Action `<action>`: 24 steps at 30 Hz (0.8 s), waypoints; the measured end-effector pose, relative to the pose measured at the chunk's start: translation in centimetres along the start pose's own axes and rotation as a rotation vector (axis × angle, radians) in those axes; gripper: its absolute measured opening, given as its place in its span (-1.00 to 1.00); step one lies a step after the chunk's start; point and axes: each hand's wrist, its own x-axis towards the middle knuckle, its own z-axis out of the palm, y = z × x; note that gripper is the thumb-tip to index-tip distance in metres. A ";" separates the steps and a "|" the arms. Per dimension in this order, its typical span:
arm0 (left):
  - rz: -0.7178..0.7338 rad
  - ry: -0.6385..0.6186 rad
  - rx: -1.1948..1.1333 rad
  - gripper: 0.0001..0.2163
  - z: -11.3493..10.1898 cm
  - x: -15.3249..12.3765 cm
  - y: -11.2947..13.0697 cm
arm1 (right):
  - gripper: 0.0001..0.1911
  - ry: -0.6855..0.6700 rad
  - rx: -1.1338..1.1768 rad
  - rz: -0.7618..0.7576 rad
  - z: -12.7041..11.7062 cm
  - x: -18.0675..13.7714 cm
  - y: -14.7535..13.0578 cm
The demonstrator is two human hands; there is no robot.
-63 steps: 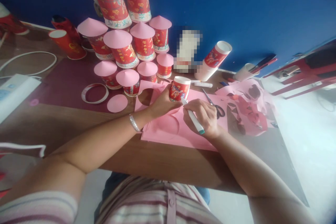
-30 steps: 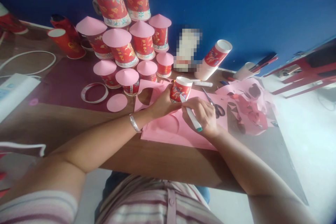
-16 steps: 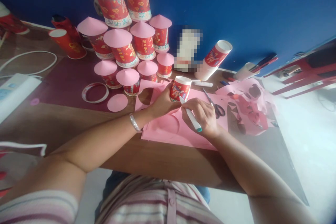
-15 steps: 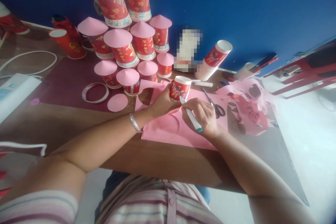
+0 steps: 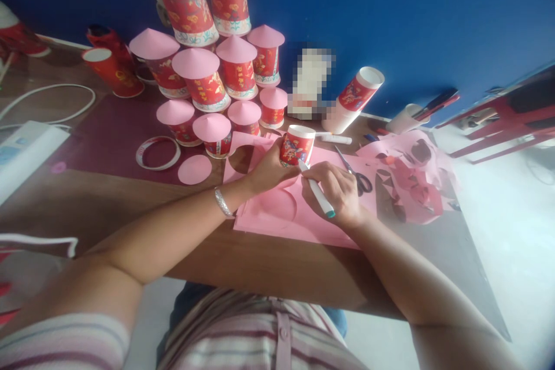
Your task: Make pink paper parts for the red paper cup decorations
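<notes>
My left hand [image 5: 271,169] is wrapped round the left side of a red paper cup [image 5: 298,147] with a white rim and a printed pattern. In my right hand [image 5: 336,188] is a white marker [image 5: 319,196] with a green end; its tip is close to the lower part of the cup, and whether it touches I cannot tell. Beneath both hands lie pink paper sheets [image 5: 269,214]. Scissors [image 5: 362,180] rest on the paper just beyond my right hand. A pink paper disc [image 5: 195,169] and a paper ring [image 5: 158,154] lie to the left.
Several red cups with pink cone tops [image 5: 202,81] stand at the back left. Stacked cups [image 5: 355,98] lean near the blue wall. Pink paper scraps [image 5: 416,185] and a cup of pens [image 5: 407,118] are at right. A white power strip [image 5: 30,153] lies far left.
The marker and my right hand have shifted very slightly, with the cup turned or tilted a little in my left hand. Everything else looks the same.
</notes>
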 end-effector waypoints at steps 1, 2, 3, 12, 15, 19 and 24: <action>0.000 0.000 -0.004 -0.12 0.0 0.0 0.0 | -0.68 -0.004 0.002 0.002 0.0 -0.1 0.0; 0.002 0.003 -0.008 -0.12 0.0 0.1 -0.1 | -0.68 -0.008 0.001 0.003 0.0 -0.1 0.0; 0.004 0.008 -0.012 -0.11 0.0 0.1 -0.1 | -0.69 -0.010 -0.002 0.003 0.1 -0.1 0.1; -0.011 0.011 -0.071 -0.09 0.0 -0.1 0.1 | -0.79 0.078 -0.023 -0.057 0.0 -0.2 0.3; 0.019 0.000 -0.125 -0.10 0.1 -0.1 0.3 | -0.71 0.076 -0.045 -0.009 -0.1 -0.7 0.7; 0.016 0.038 -0.102 -0.20 0.3 -0.1 0.4 | -0.70 0.055 0.013 0.152 0.3 -1.2 1.2; 0.003 0.080 -0.086 -0.24 0.3 0.2 -0.5 | -0.71 0.032 0.047 0.190 1.0 -1.4 1.3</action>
